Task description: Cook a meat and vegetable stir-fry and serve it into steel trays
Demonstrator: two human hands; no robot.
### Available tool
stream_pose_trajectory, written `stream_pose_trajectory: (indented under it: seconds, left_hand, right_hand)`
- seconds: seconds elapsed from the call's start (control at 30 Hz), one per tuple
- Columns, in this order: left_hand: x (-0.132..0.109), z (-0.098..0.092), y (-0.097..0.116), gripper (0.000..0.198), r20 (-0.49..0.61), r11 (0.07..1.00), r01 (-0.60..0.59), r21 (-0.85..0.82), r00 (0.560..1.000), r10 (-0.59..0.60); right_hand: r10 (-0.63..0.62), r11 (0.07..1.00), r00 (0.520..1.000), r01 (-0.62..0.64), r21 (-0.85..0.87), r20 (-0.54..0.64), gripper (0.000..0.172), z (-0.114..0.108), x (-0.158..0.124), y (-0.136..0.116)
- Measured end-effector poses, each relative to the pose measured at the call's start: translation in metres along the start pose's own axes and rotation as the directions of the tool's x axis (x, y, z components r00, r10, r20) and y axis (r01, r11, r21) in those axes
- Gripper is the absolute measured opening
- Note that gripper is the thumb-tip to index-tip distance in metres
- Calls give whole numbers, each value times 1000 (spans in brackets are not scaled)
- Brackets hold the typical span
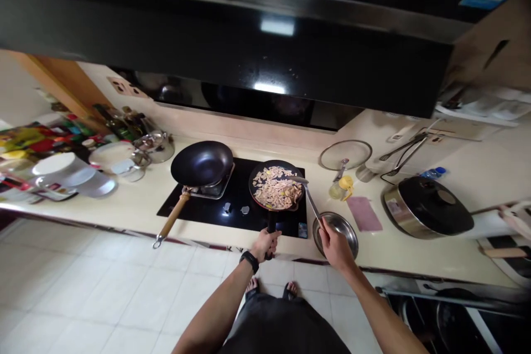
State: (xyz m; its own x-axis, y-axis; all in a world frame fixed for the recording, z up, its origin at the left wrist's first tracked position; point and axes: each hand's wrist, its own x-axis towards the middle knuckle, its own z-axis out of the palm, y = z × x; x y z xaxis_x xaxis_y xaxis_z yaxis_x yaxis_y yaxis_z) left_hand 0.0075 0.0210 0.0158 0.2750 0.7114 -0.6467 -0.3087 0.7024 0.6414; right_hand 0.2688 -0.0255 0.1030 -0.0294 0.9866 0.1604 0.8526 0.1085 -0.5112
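My left hand (266,244) is closed round the black handle of a frying pan (252,181) on the right burner. Small pale pieces of what looks like sliced meat (276,188) are spread over the pan's base, with a few yellowish bits among them. In my right hand (335,243) is the handle of a metal spatula (312,202), its head over the pan's right side at the food. Beneath my right hand, partly covered by it, stands a steel bowl (352,232) on the counter.
A dark wok (202,163) with a wooden handle sits on the left burner, its handle jutting past the counter edge. A glass lid (345,155), an oil jug (341,188), a pink cloth (365,214) and a large lidded pot (427,207) are to the right. The range hood (232,50) hangs above.
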Motion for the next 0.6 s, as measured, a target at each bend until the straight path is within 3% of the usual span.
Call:
stream_pose_trajectory:
  seconds: [0.2,0.4,0.6]
  left_hand:
    - [-19,21,53,39,35,999,-36,7,999,36]
    - [-62,29,53,33,32,998,-2,-68,999,5]
    - [-59,42,66,35,68,985,39,-165,997,-28]
  right_hand:
    - [8,992,987,12,122,-158,56,-28,-11,-13]
    - [41,981,957,15,191,-288,54,-52,-27,-11]
    - [50,976,948,20,215,-313,54,-61,-25,-10]
